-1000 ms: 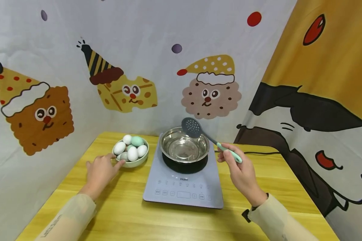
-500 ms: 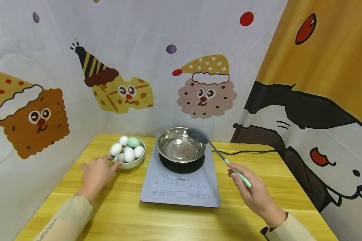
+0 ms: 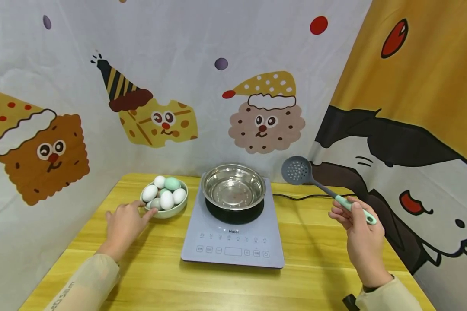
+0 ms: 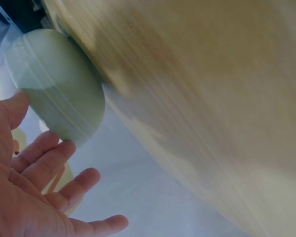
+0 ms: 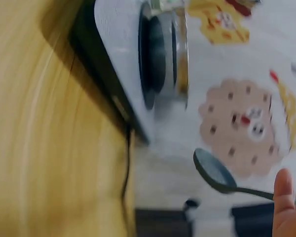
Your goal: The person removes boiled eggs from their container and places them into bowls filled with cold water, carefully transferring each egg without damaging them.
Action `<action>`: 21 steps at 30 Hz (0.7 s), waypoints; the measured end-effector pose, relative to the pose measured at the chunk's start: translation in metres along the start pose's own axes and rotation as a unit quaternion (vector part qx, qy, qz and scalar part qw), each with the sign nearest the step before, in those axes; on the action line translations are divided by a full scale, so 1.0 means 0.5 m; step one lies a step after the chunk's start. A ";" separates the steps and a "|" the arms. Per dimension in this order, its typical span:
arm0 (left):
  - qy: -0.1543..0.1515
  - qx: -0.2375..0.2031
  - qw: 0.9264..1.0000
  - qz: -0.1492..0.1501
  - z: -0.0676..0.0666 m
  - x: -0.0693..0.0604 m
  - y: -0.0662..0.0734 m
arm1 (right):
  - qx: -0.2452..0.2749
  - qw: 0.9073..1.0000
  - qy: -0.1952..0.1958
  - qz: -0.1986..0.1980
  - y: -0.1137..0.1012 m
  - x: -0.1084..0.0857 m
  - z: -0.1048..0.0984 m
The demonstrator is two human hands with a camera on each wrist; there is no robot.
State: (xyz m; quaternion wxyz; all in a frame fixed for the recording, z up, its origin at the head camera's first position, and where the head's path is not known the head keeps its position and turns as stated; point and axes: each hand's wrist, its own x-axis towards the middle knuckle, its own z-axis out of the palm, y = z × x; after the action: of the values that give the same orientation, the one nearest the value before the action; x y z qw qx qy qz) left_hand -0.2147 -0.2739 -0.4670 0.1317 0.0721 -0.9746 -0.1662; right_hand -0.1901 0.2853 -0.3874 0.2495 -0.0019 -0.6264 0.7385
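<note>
My right hand [image 3: 363, 235] holds a skimmer [image 3: 297, 170] by its pale green handle. Its grey perforated head is raised, to the right of the steel pot [image 3: 233, 205]. In the right wrist view the skimmer [image 5: 214, 170] shows side-on, with the thumb along its handle. My left hand [image 3: 126, 224] touches the near left side of a pale green bowl [image 3: 175, 211] piled with white, grey and green eggs [image 3: 166, 200]. The left wrist view shows the thumb at the bowl's rim, two fingertips against its side, and the other fingers spread away from it.
The pot stands on the round black zone of a lilac induction cooktop [image 3: 233, 242], between the hands. A black cord [image 3: 295, 198] runs right from behind the cooktop. Printed cloth [image 3: 214, 26] hangs behind the wooden table [image 3: 202, 287].
My right hand has carried the skimmer from above the pot, past its right rim, out to the right. The left hand stays at the bowl. The head view has shifted slightly.
</note>
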 end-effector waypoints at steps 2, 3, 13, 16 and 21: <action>0.001 0.000 1.000 0.000 0.001 0.001 -0.001 | 0.017 0.997 0.064 0.047 0.013 0.020 -0.029; 0.001 0.000 1.000 -0.001 0.003 0.001 -0.001 | 0.023 0.993 0.093 0.072 0.020 0.030 -0.046; 0.000 0.000 1.000 -0.003 0.006 -0.003 -0.007 | -0.006 0.950 0.224 0.219 0.088 0.052 -0.208; -0.002 0.001 1.000 -0.002 0.006 0.000 -0.006 | -0.032 0.948 0.207 0.240 0.096 0.037 -0.238; -0.012 -0.006 1.000 0.001 0.007 0.004 -0.003 | -0.170 0.926 0.134 0.309 0.096 0.014 -0.291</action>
State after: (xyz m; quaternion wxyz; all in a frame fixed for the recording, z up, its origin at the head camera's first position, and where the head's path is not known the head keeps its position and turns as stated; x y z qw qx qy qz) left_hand -0.2173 -0.2745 -0.4704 0.1211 0.0680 -0.9750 -0.1732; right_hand -0.1678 0.4177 -0.4612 0.0862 -0.3369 -0.6714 0.6544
